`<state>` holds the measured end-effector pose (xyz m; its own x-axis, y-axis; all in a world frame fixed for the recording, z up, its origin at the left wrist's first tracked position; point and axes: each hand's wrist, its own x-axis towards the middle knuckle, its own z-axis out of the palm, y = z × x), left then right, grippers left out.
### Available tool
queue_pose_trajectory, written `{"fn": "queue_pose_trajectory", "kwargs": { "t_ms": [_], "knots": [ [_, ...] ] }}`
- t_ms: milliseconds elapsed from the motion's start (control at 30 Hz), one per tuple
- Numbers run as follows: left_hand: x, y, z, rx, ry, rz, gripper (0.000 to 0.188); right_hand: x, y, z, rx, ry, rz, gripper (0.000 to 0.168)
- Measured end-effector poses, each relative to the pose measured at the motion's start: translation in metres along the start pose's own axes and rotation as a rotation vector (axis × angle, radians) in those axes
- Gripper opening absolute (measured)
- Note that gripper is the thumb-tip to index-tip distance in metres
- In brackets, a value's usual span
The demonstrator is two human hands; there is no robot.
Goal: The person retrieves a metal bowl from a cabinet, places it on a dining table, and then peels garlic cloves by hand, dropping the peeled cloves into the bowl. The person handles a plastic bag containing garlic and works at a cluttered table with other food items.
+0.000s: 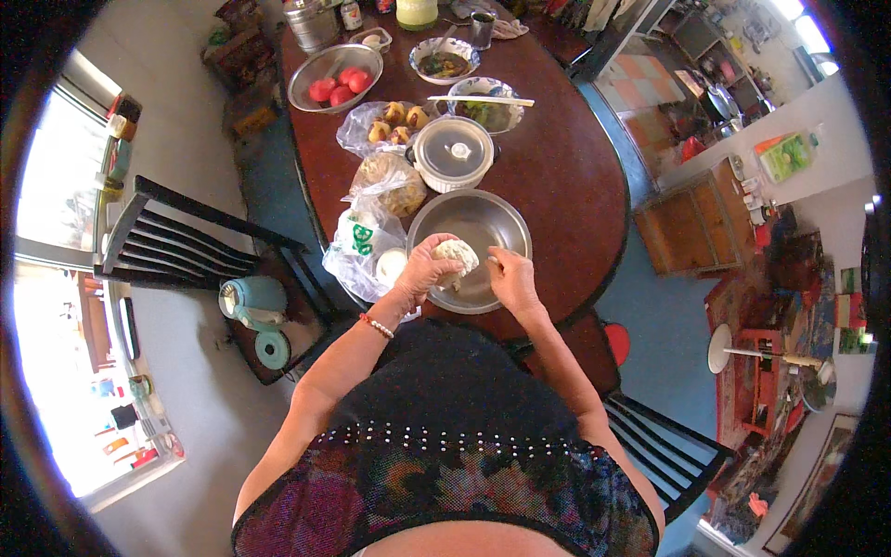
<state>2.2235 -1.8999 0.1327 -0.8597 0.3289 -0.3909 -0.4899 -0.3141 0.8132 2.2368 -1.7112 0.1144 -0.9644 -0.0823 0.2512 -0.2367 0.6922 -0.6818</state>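
My left hand (421, 268) grips a torn, off-white lump of bread or dough (456, 261) over the left part of a wide stainless steel bowl (511, 216). Small bits hang from the lump's lower edge. To the right of it, apart from the lump, my right hand (514, 278) is above the bowl with thumb and fingers pinched together. Any crumb between those fingertips is too small to make out. Beside the bowl on the left lies a clear plastic bag with green print (362, 240), and a round white bun-like piece (391, 266) shows at its opening.
Beyond the bowl on the dark table (564, 188) stand a lidded white pot (456, 150), a bag of food (390, 182), bagged yellow-brown buns (397, 124) and a bowl of red tomatoes (340, 87). Chopsticks (480, 101) rest across a patterned bowl (498, 122). Black chairs (188, 244) flank me.
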Motion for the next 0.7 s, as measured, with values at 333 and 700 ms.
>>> {"fn": "queue_pose_trajectory", "kwargs": {
  "t_ms": [333, 700],
  "knots": [
    [0.002, -0.023, 0.002, -0.094, 0.019, 0.042, 0.04, 0.001, -0.034, 0.006, 0.151, -0.061, 0.051, 0.011],
    [0.003, -0.021, 0.007, -0.535, 0.203, -0.073, 0.027, -0.002, -0.023, 0.016, 0.972, 0.191, 0.625, 0.013]
  ]
}}
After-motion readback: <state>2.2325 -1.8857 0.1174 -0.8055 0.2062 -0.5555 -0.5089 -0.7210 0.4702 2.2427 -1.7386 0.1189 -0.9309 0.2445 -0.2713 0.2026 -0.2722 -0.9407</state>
